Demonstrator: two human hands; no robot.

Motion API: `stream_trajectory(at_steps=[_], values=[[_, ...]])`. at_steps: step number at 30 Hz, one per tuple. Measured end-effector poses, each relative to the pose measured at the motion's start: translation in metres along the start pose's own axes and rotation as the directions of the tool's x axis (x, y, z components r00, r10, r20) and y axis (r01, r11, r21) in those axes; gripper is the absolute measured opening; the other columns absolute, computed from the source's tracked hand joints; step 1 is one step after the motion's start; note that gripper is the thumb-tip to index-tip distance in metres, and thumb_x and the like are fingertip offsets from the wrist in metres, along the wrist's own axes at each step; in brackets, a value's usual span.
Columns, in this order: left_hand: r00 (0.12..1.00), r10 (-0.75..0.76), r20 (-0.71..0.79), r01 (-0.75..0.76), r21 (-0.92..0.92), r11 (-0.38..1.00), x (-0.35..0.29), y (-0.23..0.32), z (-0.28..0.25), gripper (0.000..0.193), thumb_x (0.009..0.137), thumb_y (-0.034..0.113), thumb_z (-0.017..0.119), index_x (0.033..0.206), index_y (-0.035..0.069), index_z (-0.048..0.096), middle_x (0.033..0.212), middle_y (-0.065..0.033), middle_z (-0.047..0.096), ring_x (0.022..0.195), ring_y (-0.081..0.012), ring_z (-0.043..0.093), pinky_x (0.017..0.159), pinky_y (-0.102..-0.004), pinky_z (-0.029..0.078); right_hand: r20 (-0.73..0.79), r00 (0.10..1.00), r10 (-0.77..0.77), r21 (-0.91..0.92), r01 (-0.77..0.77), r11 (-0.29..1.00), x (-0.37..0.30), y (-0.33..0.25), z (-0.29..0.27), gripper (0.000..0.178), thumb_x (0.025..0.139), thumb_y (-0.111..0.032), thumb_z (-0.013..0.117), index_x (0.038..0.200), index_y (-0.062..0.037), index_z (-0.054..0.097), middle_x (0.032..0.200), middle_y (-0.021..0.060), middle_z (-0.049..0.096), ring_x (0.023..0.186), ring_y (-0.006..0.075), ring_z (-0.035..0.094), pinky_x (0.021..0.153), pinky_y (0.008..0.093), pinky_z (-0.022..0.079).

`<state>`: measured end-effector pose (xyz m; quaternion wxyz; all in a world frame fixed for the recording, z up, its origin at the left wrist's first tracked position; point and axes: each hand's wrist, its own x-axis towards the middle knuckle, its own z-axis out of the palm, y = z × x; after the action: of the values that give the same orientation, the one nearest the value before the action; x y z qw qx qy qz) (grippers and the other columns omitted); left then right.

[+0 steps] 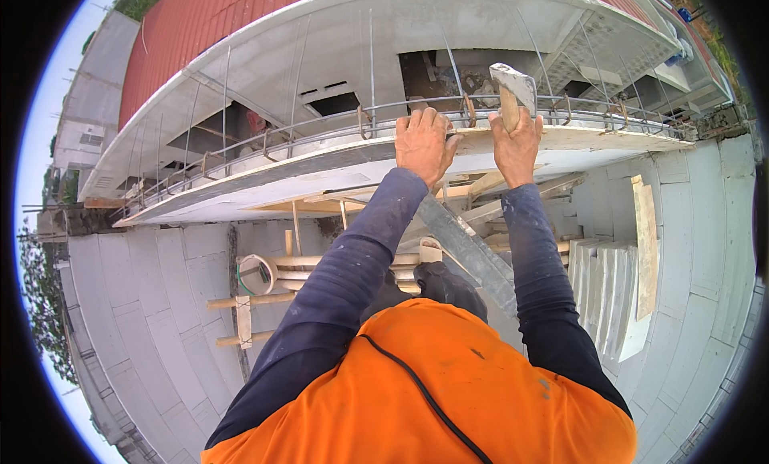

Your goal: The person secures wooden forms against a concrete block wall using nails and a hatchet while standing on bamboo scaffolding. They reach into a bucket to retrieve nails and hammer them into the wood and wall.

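Right hand (517, 146) grips hammer (509, 104) by its handle; left hand (421, 146) overlies board (593, 139) edge, its closure I cannot tell.

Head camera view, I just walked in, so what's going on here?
A person in an orange top and dark sleeves is working at a long pale panel. The right hand has a hammer in its grip, head up, at the panel's upper edge. The left hand is on that same edge; how firmly it holds on isn't clear. Steel rods stand just beyond the edge.
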<state>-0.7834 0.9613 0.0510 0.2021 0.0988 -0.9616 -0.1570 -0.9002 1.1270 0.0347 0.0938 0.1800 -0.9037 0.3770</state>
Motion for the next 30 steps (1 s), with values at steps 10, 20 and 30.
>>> stream_trajectory(at_steps=[10, 20, 30], values=[[0.998, -0.005, 0.062, 0.017, -0.199, 0.980, -0.022, -0.017, -0.033, 0.041, 0.096, 0.033, 0.074, 0.127, 0.007, 0.071, 0.119, -0.0109, 0.067, 0.118, -0.0315, 0.061, 0.104, -0.0476, 0.049, 0.000, 0.999, -0.040, 0.007, 0.040, 0.999, 0.001, -0.004, -0.005, 0.049, 0.097, -0.039, 0.071, 0.119, 0.0042, 0.064, 0.107, 0.0263, 0.073, 0.113, 0.0407, 0.066, 0.131, 0.0485, 0.020], [0.982, -0.154, -0.112, 0.182, 0.306, 0.935, -0.085, -0.145, -0.124, 0.030, 0.102, 0.036, 0.068, 0.119, 0.013, 0.078, 0.111, -0.0052, 0.070, 0.115, -0.0272, 0.064, 0.118, -0.0518, 0.036, -0.007, 0.996, -0.084, 0.045, 0.085, 0.995, 0.002, -0.004, -0.006, 0.036, 0.099, -0.035, 0.070, 0.113, -0.0022, 0.066, 0.106, 0.0182, 0.076, 0.107, 0.0410, 0.066, 0.128, 0.0520, 0.022], [0.973, -0.229, -0.013, 0.221, 0.309, 0.925, -0.104, -0.154, -0.131, 0.028, 0.101, 0.036, 0.069, 0.118, 0.016, 0.080, 0.113, -0.0039, 0.071, 0.113, -0.0245, 0.066, 0.122, -0.0531, 0.033, 0.022, 0.999, -0.049, 0.065, 0.047, 0.997, -0.002, 0.001, -0.001, 0.034, 0.098, -0.033, 0.072, 0.114, -0.0027, 0.069, 0.111, 0.0164, 0.077, 0.110, 0.0401, 0.066, 0.125, 0.0520, 0.025]])
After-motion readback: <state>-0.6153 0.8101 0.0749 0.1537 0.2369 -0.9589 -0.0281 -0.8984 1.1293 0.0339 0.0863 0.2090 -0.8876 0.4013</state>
